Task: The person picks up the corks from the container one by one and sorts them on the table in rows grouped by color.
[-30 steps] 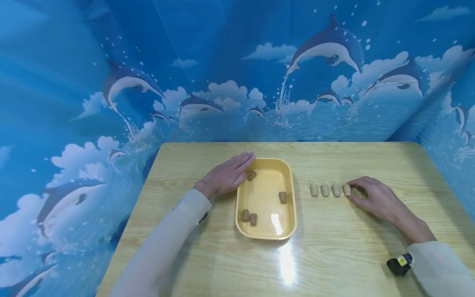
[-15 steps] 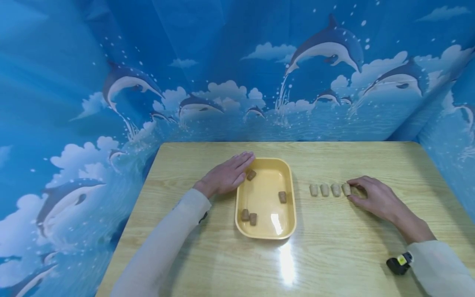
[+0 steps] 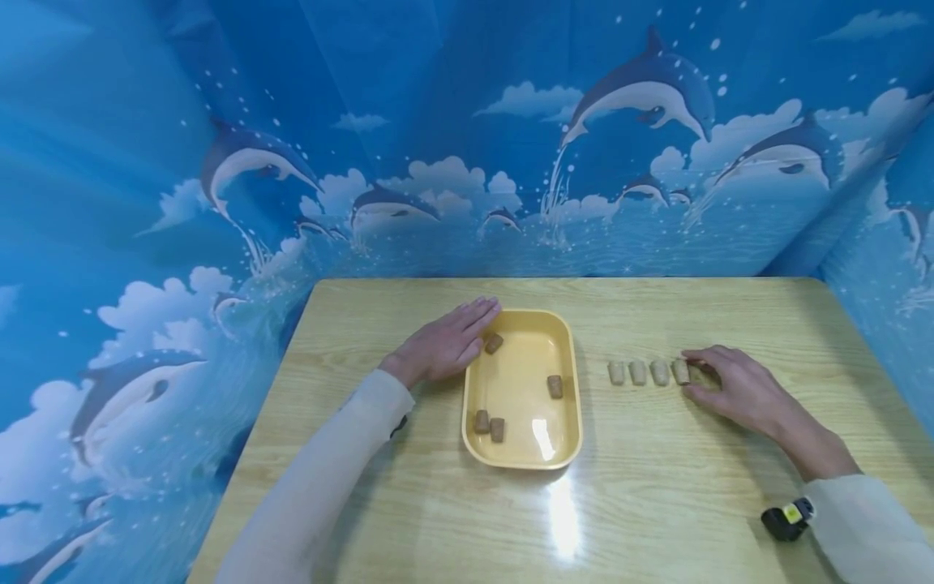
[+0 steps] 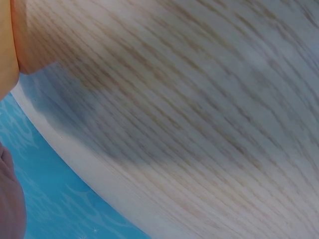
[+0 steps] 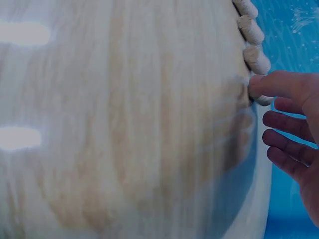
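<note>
Several pale tapered cork stoppers stand in a row on the table to the right of the tray. My right hand (image 3: 744, 391) pinches the rightmost cork stopper (image 3: 682, 372) between thumb and index finger; in the right wrist view that cork stopper (image 5: 264, 101) is partly hidden by the thumb. The other fingers are spread beside it. A yellow tray (image 3: 522, 457) holds several brown cork stoppers, one of them a cork stopper (image 3: 555, 387) near its right wall. On the tray's upper left rim rests my left hand (image 3: 443, 345), fingers straight and together.
The wooden table (image 3: 657, 503) ends at a far edge against a blue dolphin-print curtain (image 3: 452, 122), which also hangs along both sides. A neighbouring cork stopper (image 3: 660, 373) stands close to the pinched one. Light glares on the tray floor and tabletop.
</note>
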